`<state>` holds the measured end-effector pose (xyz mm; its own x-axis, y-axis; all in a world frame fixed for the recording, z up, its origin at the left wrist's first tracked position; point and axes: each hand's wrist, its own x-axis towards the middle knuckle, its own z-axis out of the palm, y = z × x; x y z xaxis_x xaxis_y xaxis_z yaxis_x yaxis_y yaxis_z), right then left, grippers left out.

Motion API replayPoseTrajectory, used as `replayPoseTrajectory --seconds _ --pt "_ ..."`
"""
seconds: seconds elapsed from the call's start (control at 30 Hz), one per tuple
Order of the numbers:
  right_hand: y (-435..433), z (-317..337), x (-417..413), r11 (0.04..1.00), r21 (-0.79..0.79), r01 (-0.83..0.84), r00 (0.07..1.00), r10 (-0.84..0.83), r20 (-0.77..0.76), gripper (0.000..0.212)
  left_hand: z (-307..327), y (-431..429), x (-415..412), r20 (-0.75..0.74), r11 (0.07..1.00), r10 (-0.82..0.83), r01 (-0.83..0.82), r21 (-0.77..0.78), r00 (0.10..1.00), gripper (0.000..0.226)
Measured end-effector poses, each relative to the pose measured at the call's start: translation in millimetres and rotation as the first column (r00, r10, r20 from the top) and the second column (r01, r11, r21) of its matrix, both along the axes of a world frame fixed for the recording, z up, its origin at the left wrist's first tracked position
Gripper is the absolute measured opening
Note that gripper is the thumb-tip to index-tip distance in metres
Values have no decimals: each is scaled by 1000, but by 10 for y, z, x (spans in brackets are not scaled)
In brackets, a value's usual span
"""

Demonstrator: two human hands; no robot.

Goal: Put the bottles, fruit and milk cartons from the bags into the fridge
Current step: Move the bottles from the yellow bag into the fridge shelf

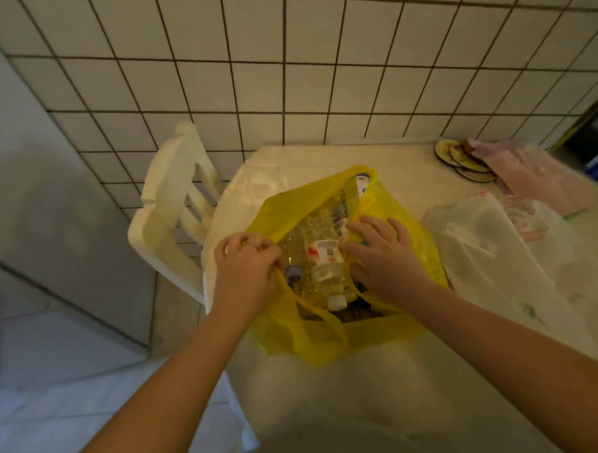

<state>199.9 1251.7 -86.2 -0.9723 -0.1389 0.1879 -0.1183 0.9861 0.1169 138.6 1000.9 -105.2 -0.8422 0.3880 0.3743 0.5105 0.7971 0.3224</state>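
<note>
A yellow plastic bag (pixel 329 331) lies open on the table (pixel 332 389), with several clear plastic bottles inside. One clear bottle with a white cap (pixel 327 273) lies in the middle of the opening; another with a purple cap (pixel 293 274) sits to its left. My left hand (pixel 246 273) grips the bag's left edge, fingers curled on the plastic. Spread fingers of my right hand (pixel 382 253) press on the bag's right side, next to the bottles. A second, whitish translucent bag (pixel 497 252) lies to the right; its contents are unclear.
A white chair (pixel 173 211) stands at the table's left side against the tiled wall (pixel 318 71). Round coasters (pixel 462 161) and a pink cloth (pixel 535 178) lie at the table's far right corner. A grey appliance side (pixel 50 203) is at the left.
</note>
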Motion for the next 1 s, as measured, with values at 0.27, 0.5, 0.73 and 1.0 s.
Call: replayPoseTrajectory --seconds 0.27,0.5,0.73,1.0 --pt "97 8 -168 995 67 -79 994 84 -65 19 -34 -378 -149 216 950 253 -199 -242 943 21" --pt "149 39 -245 986 103 -128 984 140 -114 21 65 144 175 153 976 218 -210 -63 964 39" --pt "257 163 -202 981 -46 -191 950 172 -262 16 -205 533 324 339 982 159 -113 -152 927 68" --pt "745 122 98 985 -96 -145 978 128 -165 20 -335 641 371 321 989 129 -145 27 938 45"
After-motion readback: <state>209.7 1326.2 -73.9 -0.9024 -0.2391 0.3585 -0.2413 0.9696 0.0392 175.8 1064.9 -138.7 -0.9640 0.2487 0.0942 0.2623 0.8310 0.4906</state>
